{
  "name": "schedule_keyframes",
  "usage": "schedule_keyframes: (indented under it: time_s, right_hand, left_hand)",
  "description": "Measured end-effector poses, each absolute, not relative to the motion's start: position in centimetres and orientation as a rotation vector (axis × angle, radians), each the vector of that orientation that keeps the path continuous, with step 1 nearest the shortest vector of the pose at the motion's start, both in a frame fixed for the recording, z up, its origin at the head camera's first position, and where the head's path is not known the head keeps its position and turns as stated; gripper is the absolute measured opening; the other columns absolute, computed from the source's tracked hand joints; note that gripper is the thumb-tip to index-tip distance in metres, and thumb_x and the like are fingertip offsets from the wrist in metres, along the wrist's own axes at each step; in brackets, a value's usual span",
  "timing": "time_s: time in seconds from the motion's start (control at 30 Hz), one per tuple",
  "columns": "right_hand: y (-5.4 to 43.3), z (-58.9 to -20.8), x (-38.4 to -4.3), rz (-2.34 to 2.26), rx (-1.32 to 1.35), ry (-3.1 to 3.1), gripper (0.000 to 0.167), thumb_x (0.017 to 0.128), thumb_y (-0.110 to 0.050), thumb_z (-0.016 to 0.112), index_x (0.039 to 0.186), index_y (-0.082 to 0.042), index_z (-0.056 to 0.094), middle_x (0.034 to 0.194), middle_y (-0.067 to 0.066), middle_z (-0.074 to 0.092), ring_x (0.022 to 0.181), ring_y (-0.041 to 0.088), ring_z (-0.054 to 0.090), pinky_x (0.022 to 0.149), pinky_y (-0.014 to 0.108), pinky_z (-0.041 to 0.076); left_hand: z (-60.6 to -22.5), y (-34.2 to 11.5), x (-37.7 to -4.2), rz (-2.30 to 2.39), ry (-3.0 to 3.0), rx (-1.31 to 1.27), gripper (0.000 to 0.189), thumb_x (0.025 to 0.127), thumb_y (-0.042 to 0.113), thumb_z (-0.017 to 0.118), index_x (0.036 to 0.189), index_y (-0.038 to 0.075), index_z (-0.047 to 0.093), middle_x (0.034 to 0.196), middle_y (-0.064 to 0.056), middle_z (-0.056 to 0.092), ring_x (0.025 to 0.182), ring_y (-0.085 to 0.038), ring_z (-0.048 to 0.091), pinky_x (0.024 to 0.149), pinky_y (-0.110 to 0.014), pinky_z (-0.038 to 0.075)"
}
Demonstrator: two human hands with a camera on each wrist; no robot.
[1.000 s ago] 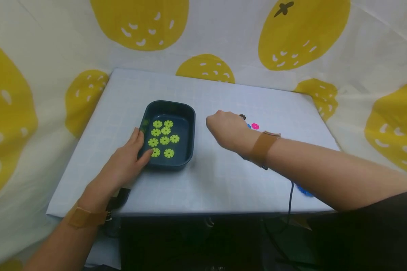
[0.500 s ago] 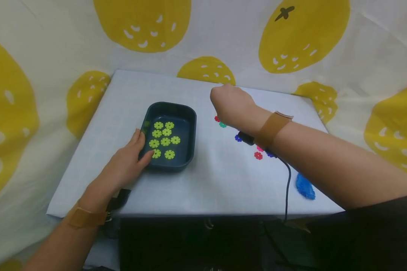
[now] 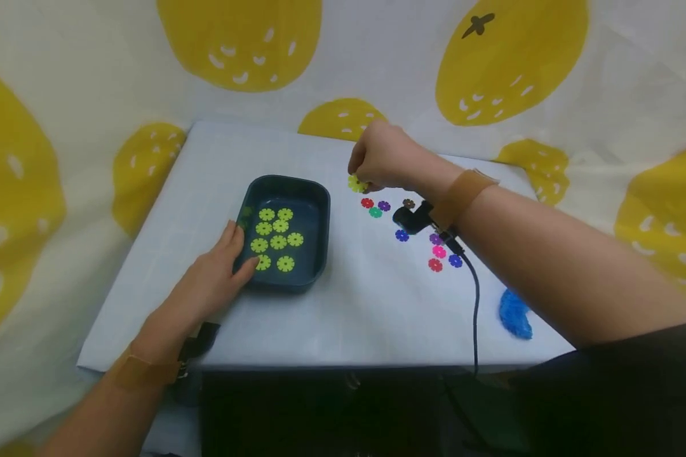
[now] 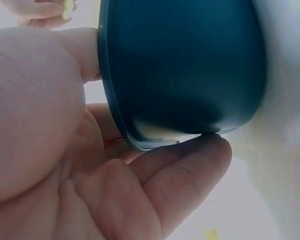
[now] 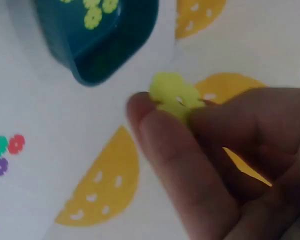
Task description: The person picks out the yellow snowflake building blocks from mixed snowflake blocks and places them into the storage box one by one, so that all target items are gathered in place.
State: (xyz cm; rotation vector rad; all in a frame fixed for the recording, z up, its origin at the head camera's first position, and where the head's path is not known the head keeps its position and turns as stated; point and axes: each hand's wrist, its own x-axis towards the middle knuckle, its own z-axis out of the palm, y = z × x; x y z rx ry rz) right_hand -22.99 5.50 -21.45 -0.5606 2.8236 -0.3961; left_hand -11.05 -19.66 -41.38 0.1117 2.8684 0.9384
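Note:
My right hand pinches a yellow-green interlocking disc between thumb and fingertips, raised near the far edge of the table. In the right wrist view, the disc shows its notched, flower-like outline. My left hand holds the left side of a dark blue rectangular tray, thumb over the rim and fingers along the outside. The left wrist view shows the tray's outer wall against the fingers. Several yellow-green discs lie flat and apart inside the tray.
Right of the tray, discs in other colours lie on the white-covered table, among them red, green and pink. A blue fuzzy item lies near the front right. A black cable hangs from the right wrist camera.
My right hand has moved away toward the far edge, bringing the yellow-green disc into sight and uncovering coloured discs on the table. The left hand and tray have stayed in place.

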Motion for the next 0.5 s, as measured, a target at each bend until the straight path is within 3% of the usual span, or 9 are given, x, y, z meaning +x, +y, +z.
schedule_keyframes:
  time_s: [0.17, 0.5]
  right_hand:
    - [4.9, -23.4, -23.9, -0.715, -0.410, 2.715, 0.020, 0.094, -0.007, 0.075, 0.114, -0.003, 0.077, 0.102, 0.011, 0.071, 0.084, 0.024, 0.075, 0.077, 0.029, 0.062]
    - [2.2, -28.0, -25.2, -0.954, -0.255, 2.565, 0.015, 0.092, -0.003, 0.076, 0.106, -0.004, 0.078, 0.102, 0.011, 0.072, 0.088, 0.031, 0.076, 0.075, 0.030, 0.063]
  left_hand:
    - [-42.4, -19.7, -10.7, 0.948, 2.863, 0.137, 0.082, 0.108, 0.037, 0.050, 0.164, 0.001, 0.002, 0.172, -0.020, -0.007, 0.156, -0.045, 0.011, 0.121, -0.064, 0.022]
    - [-44.1, -19.9, -10.0, 0.951, 2.890, 0.131, 0.082, 0.107, 0.037, 0.054, 0.163, -0.003, 0.008, 0.171, -0.025, 0.001, 0.154, -0.049, 0.018, 0.118, -0.066, 0.026]
